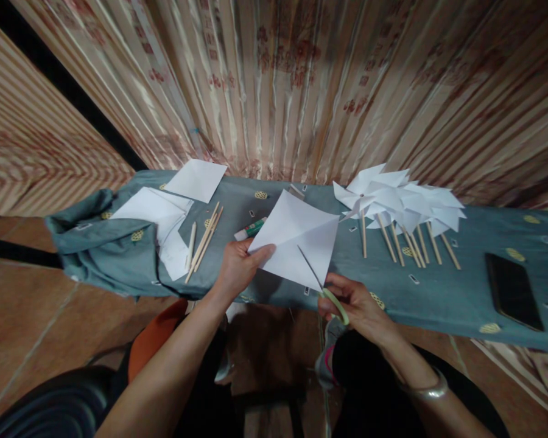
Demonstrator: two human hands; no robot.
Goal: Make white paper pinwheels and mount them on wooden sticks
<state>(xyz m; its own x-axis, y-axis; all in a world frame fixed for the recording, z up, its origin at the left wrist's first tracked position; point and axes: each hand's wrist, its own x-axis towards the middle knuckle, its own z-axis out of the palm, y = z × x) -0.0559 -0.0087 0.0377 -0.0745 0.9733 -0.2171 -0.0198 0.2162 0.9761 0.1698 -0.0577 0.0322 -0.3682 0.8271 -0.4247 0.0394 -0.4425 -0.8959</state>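
A white square sheet of paper (296, 228) with crease lines is held up by my left hand (241, 264), thumb on top at its left corner. My right hand (354, 304) grips scissors (332, 303) with pale green handles. One dark blade lies over the paper, pointing from its lower right edge toward the middle; the other blade is hidden beneath. Partly behind the sheet lies a green and white glue stick (252, 229). To the left are several thin wooden sticks (206, 240) and a thicker pale stick (192, 243).
Several white paper pinwheels (402, 198) on wooden sticks lie overlapping at the right. A black phone (514, 291) is near the right end. Loose paper sheets (153, 210) and a creased square (197, 179) lie left on the green cloth (283, 298). A curtain (274, 91) hangs behind.
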